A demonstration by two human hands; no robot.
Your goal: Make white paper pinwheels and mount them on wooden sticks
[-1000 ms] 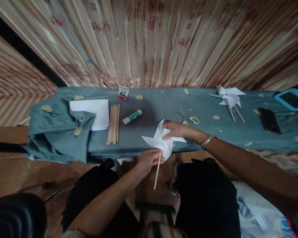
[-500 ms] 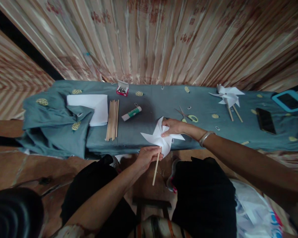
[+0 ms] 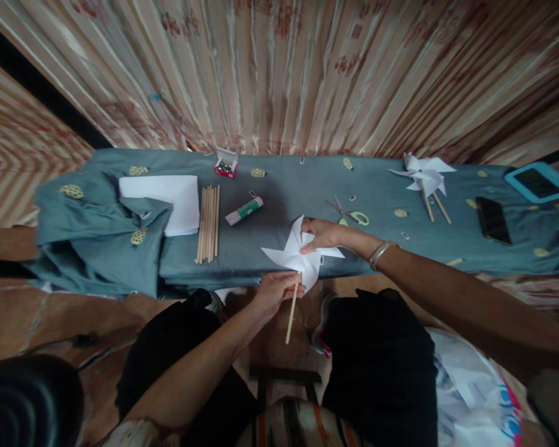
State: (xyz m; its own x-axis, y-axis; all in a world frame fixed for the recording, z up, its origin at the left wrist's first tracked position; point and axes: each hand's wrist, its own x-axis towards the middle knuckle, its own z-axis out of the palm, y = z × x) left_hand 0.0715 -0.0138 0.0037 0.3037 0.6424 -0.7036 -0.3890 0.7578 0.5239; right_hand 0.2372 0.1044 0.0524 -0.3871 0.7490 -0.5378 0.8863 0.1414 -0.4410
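Observation:
A white paper pinwheel [image 3: 302, 264] is held over the front edge of the cloth-covered table. A wooden stick [image 3: 292, 310] slants down from it toward me. My left hand [image 3: 276, 290] is closed around the stick's upper end, at the pinwheel's lower side. With thumb on top and fingers behind, my right hand [image 3: 322, 236] pinches the paper near the pinwheel's centre. Just beyond the right hand lie scissors [image 3: 349, 214] with light green handles. A glue stick [image 3: 245, 211] rests to the left, past the pinwheel.
Left on the table are a bundle of wooden sticks [image 3: 209, 223], white paper sheets [image 3: 186, 198] and a small open box of pins [image 3: 226, 164]. At the right lie finished pinwheels [image 3: 426, 172], a phone [image 3: 492, 219] and a blue-framed tablet [image 3: 540, 182]. A plastic bag [image 3: 470, 391] stands below right.
The view has shifted slightly. Both hands keep the same hold on the pinwheel and its stick, with hardly any visible movement.

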